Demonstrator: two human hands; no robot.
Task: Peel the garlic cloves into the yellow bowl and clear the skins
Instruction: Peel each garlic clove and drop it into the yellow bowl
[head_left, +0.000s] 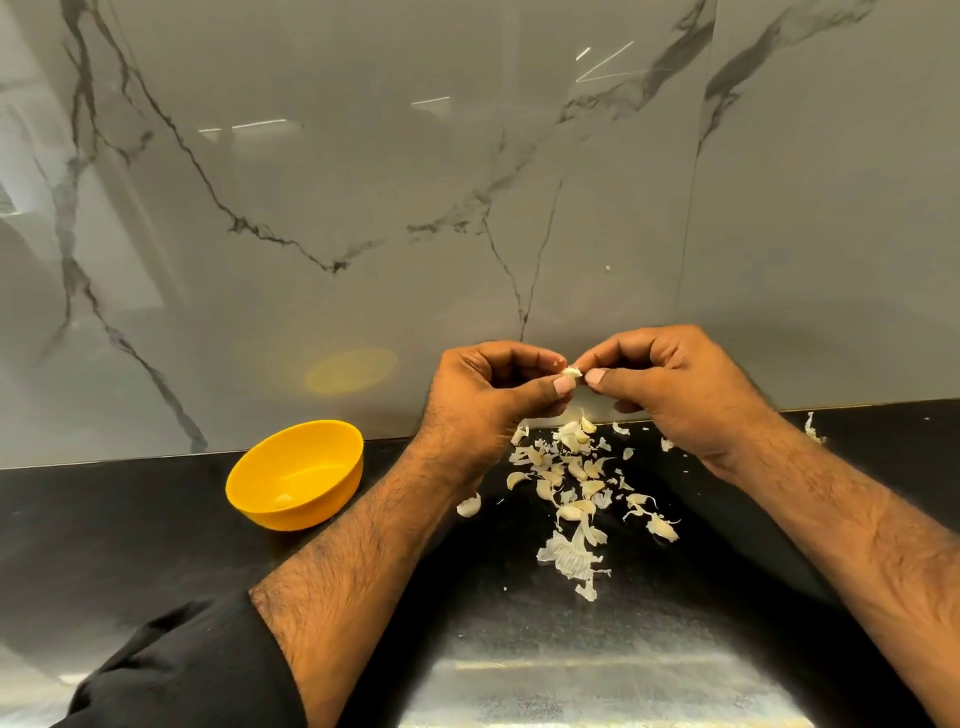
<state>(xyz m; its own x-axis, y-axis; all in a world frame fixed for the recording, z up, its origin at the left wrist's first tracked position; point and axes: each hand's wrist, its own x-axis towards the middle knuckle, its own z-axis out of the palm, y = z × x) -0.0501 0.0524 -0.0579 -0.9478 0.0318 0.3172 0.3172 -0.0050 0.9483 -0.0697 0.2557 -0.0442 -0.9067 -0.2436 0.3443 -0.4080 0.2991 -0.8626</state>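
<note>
No text, label, brand, number or sign can be read anywhere in this view.

You're standing in a kitchen here: a glossy black table (130, 545) is running along a grey marble-look backsplash (363, 182), with garlic skins (569, 561) lying beside a yellow bowl (270, 514).

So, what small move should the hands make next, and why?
Probably pull the last skin off: both the left hand and right hand pinch one garlic clove above the skins. Then it goes into the yellow bowl.
</note>
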